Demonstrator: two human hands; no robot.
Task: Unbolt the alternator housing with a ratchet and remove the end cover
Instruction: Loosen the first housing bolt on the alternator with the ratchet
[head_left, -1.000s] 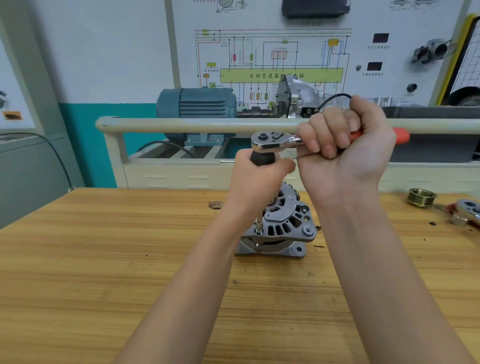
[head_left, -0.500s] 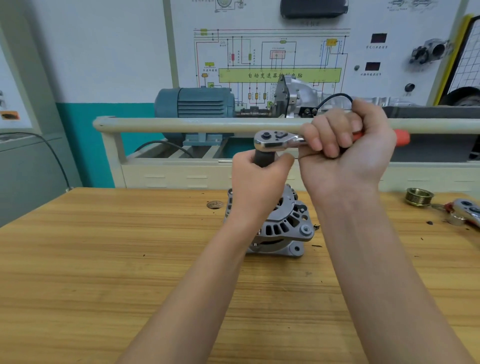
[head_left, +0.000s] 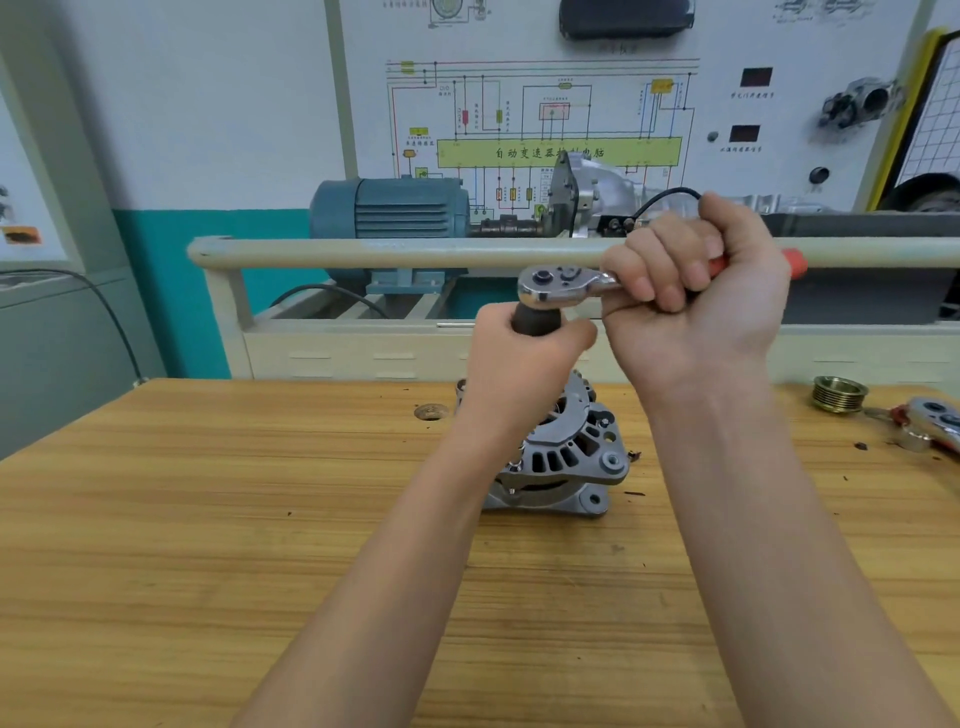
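Right hand (head_left: 696, 291) fisted round ratchet (head_left: 563, 285) handle, left hand (head_left: 524, 364) round extension (head_left: 535, 319).

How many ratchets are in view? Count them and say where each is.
2. One ratchet is held in both hands above the alternator. A second ratchet lies at the table's right edge, partly cut off. Others may be out of frame.

Left hand (head_left: 524, 358) covers the dark extension (head_left: 535, 318) below the ratchet (head_left: 563, 285) head; socket and bolt not visible. Left forearm hides the left part of the alternator (head_left: 563, 457). Right hand (head_left: 696, 291) wraps the ratchet handle; only its red end shows. Second ratchet (head_left: 935, 423) cut off by right edge. Diagram (head_left: 545, 119) lettering too blurred to read.
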